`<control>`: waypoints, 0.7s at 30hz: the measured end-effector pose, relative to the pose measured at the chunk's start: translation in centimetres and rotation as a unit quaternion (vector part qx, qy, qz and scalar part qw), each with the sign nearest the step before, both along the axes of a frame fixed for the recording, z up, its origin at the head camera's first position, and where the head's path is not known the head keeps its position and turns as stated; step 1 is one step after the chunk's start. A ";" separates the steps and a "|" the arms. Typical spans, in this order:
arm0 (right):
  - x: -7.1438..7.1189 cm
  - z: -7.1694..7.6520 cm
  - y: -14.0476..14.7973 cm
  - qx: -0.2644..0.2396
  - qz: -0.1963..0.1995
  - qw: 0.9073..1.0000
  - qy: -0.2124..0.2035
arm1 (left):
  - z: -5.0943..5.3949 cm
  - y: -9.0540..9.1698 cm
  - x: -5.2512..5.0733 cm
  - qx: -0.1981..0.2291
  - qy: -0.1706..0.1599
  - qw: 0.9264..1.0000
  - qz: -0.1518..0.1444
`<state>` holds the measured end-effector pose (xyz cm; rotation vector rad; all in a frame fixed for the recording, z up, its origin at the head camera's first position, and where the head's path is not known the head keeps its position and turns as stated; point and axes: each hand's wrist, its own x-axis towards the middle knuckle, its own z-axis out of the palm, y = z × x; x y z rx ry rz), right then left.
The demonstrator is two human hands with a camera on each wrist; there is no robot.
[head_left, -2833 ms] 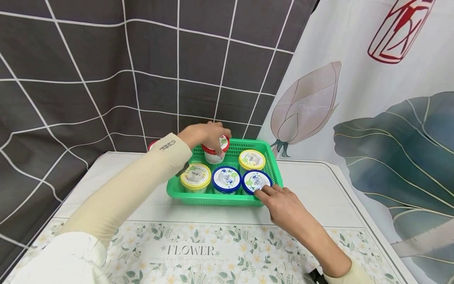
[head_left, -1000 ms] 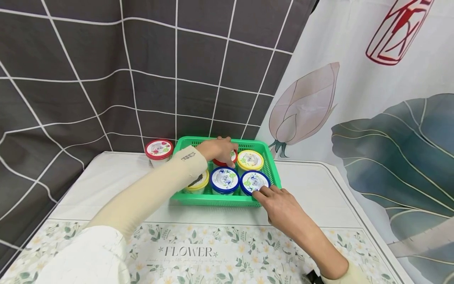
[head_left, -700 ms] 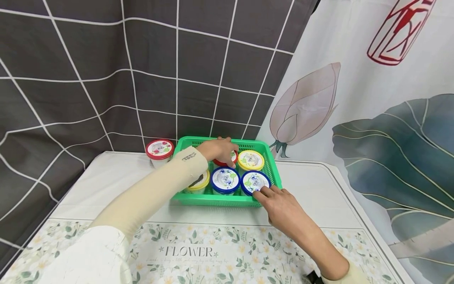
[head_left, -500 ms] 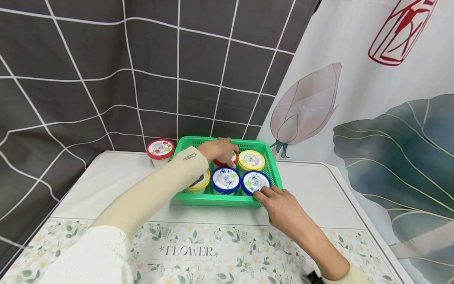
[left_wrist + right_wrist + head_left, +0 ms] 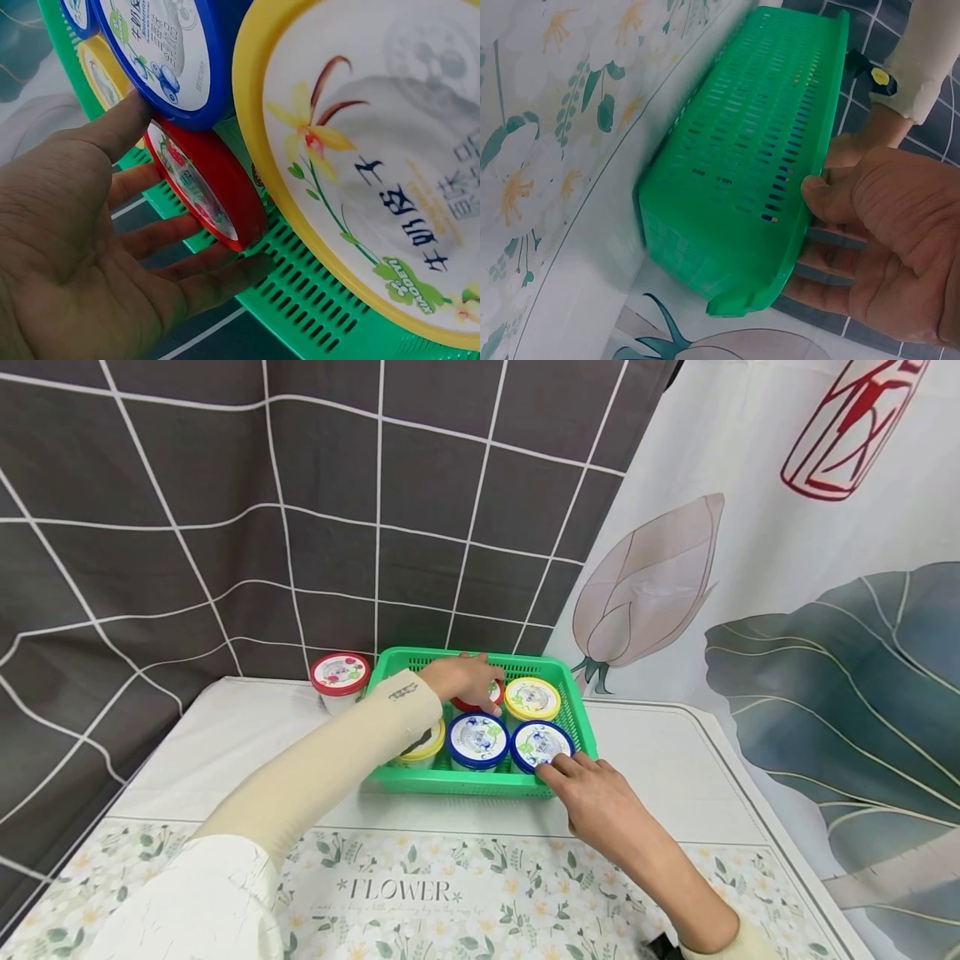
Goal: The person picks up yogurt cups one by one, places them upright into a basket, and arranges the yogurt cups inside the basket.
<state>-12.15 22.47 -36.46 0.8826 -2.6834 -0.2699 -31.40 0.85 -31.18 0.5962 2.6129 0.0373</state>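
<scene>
In the head view, my left hand [image 5: 468, 681] is over a tub with a red lid [image 5: 199, 180] at the back of the green plastic basket [image 5: 457, 784]. Its thumb and fingers span the lid, as the left wrist view shows, with the thumb tip against a blue-lidded tub [image 5: 161, 56]. My right hand [image 5: 600, 793] holds the basket's front right rim, thumb outside and fingers over the edge. Beside the red-lidded tub are a yellow-lidded tub [image 5: 532, 698] and, in front, two blue-lidded tubs [image 5: 478, 739]. My left sleeve partly covers another yellow-lidded tub [image 5: 427, 747].
A second red-lidded tub [image 5: 341, 673] stands on the white table just left of the basket, close to the dark checked curtain [image 5: 315, 552]. A floral mat [image 5: 405, 893] covers the table's near part. A patterned white curtain [image 5: 750, 527] hangs at the right.
Since the earliest frame, my left hand has lowered the red-lidded tub into the basket, slightly to the right. During the last second both hands have stayed in place, the right on the rim.
</scene>
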 end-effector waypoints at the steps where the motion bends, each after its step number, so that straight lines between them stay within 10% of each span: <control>1: 0.0 0.0 0.0 0.000 0.001 1.000 0.001 | 0.0 0.0 0.0 -0.001 0.000 1.000 0.000; 21: 0.2 0.0 0.0 0.001 -0.004 1.000 -0.004 | 0.7 -0.9 0.1 0.004 -0.007 1.000 0.008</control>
